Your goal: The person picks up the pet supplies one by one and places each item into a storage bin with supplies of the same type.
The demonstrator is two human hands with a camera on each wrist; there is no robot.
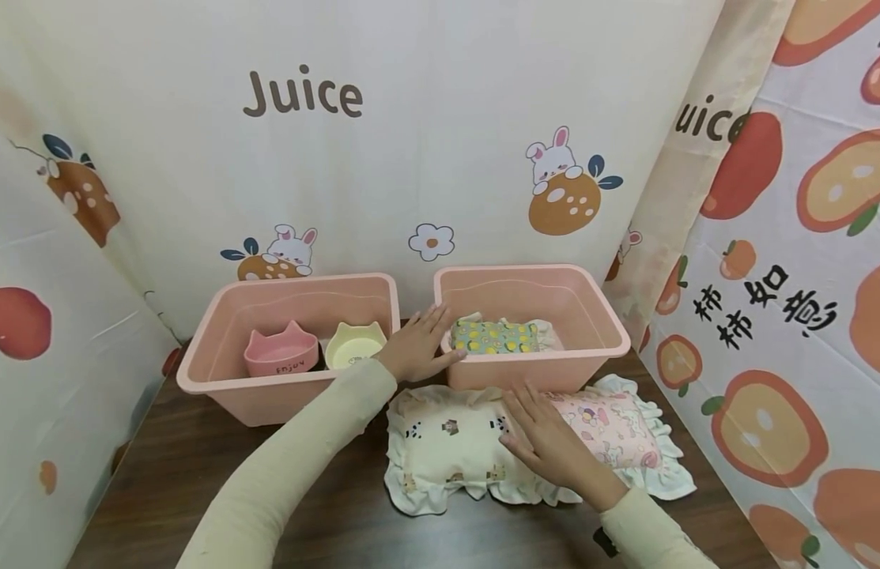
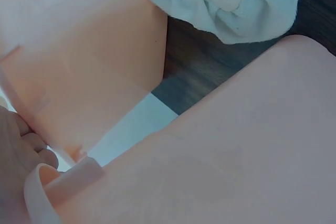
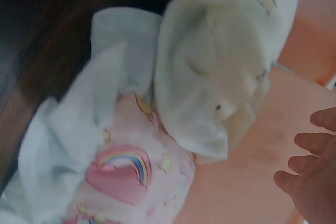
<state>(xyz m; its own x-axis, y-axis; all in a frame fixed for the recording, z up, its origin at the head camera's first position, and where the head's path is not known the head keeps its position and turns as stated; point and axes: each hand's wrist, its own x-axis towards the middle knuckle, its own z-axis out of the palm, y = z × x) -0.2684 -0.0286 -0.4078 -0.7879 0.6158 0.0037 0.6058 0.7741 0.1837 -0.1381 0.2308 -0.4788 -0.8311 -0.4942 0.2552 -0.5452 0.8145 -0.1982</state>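
My left hand reaches over the gap between two pink plastic bins, fingers straight, close to the left end of the right bin. In the left wrist view its curved fingers appear beside the bin rims; contact is unclear. My right hand is over a cream ruffled pillow, fingers extended, holding nothing. Beside that lies a pink ruffled pillow, partly hidden by the hand. In the right wrist view, the pink pillow and cream pillow meet. A small lemon-print pillow lies inside the right bin.
The left pink bin holds a pink cat-eared bowl and a pale yellow one. Both bins stand at the back of a dark wooden table, against a printed curtain. Another fruit-print curtain bounds the right side.
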